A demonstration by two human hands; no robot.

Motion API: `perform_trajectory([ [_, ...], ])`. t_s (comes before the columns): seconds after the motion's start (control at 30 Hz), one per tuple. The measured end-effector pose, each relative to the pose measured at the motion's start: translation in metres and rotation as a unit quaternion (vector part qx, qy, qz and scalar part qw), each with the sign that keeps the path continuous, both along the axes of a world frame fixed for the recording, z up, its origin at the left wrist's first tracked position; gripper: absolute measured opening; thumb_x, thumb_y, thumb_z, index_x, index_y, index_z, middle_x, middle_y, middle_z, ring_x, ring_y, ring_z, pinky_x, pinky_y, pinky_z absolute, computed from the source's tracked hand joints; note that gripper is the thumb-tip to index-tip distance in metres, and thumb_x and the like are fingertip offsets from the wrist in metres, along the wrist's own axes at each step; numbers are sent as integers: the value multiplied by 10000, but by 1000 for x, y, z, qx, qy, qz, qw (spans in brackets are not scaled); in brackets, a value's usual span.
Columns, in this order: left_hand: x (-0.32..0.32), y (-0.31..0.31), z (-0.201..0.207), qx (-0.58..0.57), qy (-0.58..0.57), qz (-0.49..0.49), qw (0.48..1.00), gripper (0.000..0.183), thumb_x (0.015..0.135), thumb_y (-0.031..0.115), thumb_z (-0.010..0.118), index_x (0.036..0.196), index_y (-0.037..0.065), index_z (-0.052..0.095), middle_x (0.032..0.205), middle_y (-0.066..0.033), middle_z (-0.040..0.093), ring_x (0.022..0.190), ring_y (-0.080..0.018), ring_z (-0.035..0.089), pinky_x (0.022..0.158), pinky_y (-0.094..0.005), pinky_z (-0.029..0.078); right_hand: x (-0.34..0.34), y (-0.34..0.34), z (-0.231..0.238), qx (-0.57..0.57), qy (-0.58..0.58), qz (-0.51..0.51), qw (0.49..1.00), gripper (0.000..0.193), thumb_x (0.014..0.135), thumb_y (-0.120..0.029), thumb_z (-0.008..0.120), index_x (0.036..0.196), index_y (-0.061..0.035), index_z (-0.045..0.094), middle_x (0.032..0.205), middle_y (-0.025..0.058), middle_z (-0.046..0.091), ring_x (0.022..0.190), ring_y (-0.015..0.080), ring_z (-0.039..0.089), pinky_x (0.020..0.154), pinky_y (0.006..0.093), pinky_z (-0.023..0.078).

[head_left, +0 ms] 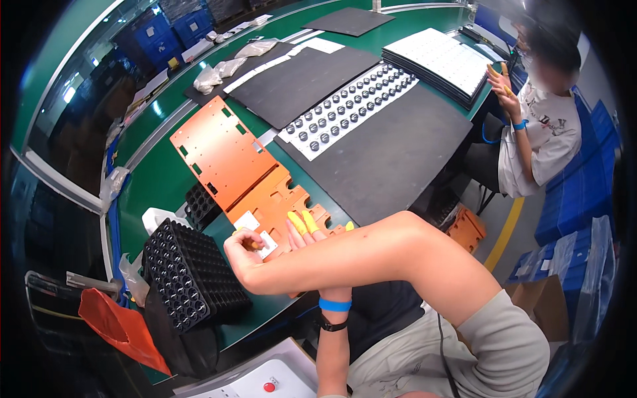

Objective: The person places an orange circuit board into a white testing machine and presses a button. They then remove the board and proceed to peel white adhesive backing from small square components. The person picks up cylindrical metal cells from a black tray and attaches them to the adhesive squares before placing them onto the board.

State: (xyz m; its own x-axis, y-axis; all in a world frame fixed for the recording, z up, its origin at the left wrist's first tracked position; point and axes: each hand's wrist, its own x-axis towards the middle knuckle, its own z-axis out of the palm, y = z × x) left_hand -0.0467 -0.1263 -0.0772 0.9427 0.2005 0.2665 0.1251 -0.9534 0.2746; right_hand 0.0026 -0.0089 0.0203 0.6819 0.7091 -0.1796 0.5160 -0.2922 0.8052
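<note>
My right forearm crosses over my left, so my right hand [243, 251] sits at the left end of the orange plate [265, 196]. Its fingers curl at the edge of a small white square piece [269, 245]; I cannot tell whether they pinch it or merely touch it. That piece lies near a second white piece [247, 221], both over the orange plate. My left hand [306, 229], partly hidden beneath the forearm, has two fingers in yellow cots stretched out side by side over the plate's notched half, with another yellow tip showing well apart from them.

A flat orange panel [222, 151] with rectangular cutouts adjoins the plate. Beside my right hand stands a stack of black cell trays [179, 275]. Further across the green table [315, 189], black round parts [323, 122] stand in rows on a white sheet, between dark boards [391, 156]. At right, a co-worker [547, 132] holds both hands together.
</note>
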Motion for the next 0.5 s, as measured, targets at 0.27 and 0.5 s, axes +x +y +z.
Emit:
perform_trajectory([
  [0.27,3,5,-4,-5,-29,-7,1000,759,882,407,684,1406,-86,443,1454,-336,440,1372,-463,401,1131,-547,315,6,-17,15,35,51,49,997,123,729,-119,682,653,-44,620,586,58,572,483,187,558,432,329,471],
  [0.5,0,1,3,-22,-169,-23,985,746,853,386,729,1397,-55,472,1441,-327,457,1341,-459,435,1107,-544,335,21,-51,44,22,101,149,983,131,737,-117,677,647,-52,606,586,53,561,484,185,558,433,324,469],
])
